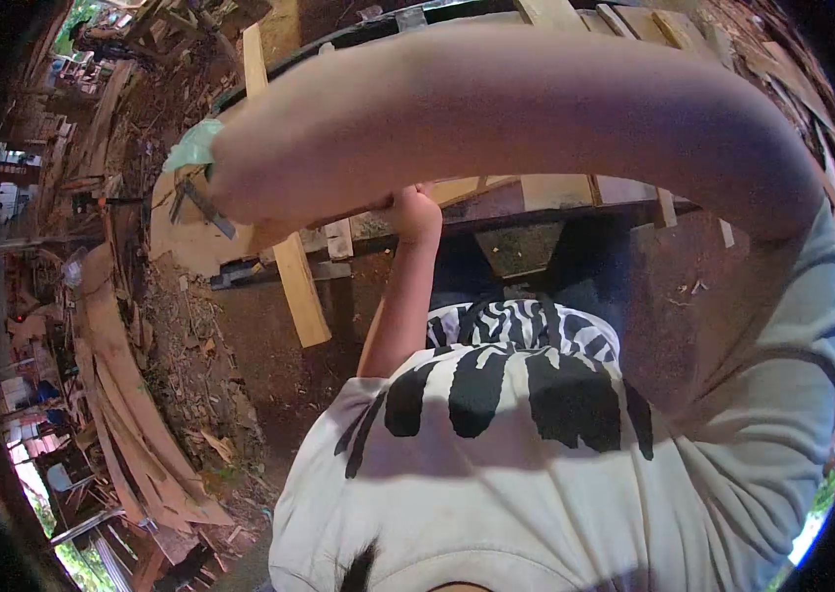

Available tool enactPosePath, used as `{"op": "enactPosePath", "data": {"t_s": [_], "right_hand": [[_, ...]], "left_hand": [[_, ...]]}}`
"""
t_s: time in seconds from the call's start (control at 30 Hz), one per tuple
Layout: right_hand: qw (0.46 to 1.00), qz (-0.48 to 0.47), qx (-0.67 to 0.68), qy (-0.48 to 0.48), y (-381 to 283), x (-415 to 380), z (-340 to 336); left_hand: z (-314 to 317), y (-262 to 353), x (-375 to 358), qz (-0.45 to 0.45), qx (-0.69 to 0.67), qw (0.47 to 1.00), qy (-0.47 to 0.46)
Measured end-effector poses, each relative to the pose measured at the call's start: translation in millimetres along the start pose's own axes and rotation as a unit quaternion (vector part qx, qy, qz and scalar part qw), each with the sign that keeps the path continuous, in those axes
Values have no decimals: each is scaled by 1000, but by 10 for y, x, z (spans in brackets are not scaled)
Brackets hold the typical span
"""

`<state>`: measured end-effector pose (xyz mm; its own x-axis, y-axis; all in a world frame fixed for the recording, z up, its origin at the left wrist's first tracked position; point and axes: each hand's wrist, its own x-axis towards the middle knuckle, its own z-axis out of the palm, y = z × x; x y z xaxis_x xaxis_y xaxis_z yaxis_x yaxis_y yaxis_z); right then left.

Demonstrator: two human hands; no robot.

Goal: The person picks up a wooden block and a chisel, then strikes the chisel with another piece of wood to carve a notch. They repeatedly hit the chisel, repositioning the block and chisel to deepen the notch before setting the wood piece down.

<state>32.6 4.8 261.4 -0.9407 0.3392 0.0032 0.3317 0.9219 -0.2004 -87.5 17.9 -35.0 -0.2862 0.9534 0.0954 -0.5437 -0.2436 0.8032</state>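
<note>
My right arm [496,118] reaches across the top of the view from the right, bare below a pale sleeve. It hides much of the wooden work surface [181,237] behind it. My right hand does not show. My left hand [415,212] is closed beneath that arm, near the edge of the work surface. Whatever its fingers hold is hidden. To its left are a small wood block [338,239] and a light plank [301,291] jutting towards me. A dark, narrow metal piece [205,209] lies at the far left, below a pale green plastic bag [193,145].
Long boards [126,395] lie on the ground at the left, among wood scraps and dirt. More planks [674,30] rest at the back right. A white chair [67,479] stands at the lower left. Wood chips [698,288] are scattered on the ground.
</note>
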Motion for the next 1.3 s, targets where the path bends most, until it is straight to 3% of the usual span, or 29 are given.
{"op": "enactPosePath", "data": {"t_s": [0.13, 0.17, 0.23, 0.3, 0.43, 0.47, 0.5, 0.53, 0.57, 0.6, 0.63, 0.73, 0.87, 0.97, 1.17, 1.27, 1.3], "right_hand": [[1000, 3, 6, 5, 34, -7, 37], [1000, 4, 7, 1, 24, 6, 33], [1000, 0, 5, 14, 9, 109, 11], [1000, 0, -2, 27, 10, 170, 17], [999, 9, -5, 36, 8, 207, 33], [1000, 10, -3, 29, 61, 162, 33], [1000, 12, -9, 18, -6, 72, 41], [1000, 13, -7, 11, -8, -9, 43], [1000, 17, -5, 12, 7, -96, 47], [1000, 19, -6, 8, -10, -140, 53], [1000, 22, -5, 8, 50, -114, 58], [999, 28, -11, 13, -34, -73, -8], [998, 19, -27, 54, -12, 299, 14], [995, 28, -34, 85, 19, 576, -5], [998, 26, -32, 56, 4, 199, 84], [999, 25, -33, 32, 38, 10, 100], [999, 21, -38, 25, -1, -15, 120]], "left_hand": [[10, -35, -9, 53, -29, 998, -32], [-236, -227, 124, 121, 107, 984, -71], [-452, -432, 262, 188, 242, 945, -110], [-448, -445, 271, 111, 157, 980, -42], [-190, -193, 118, -50, 23, 996, 67], [-380, -317, 236, 217, 315, 924, 21], [-368, -291, 252, 331, 453, 827, -21], [-356, -270, 272, 452, 555, 697, -29], [-112, -78, 161, 236, 335, 912, 6], [-87, -76, 157, 104, 206, 973, 5], [-63, -74, 151, -22, 64, 997, 40], [-273, -223, 292, -1, 49, 999, -4], [-429, -282, 372, 77, 199, 977, -1], [-541, -413, 383, 191, 281, 938, -71], [-543, -513, 494, 75, 79, 990, 88], [-325, -283, 315, 16, 60, 997, 42], [-402, -409, 399, 65, 93, 991, 72]]}}
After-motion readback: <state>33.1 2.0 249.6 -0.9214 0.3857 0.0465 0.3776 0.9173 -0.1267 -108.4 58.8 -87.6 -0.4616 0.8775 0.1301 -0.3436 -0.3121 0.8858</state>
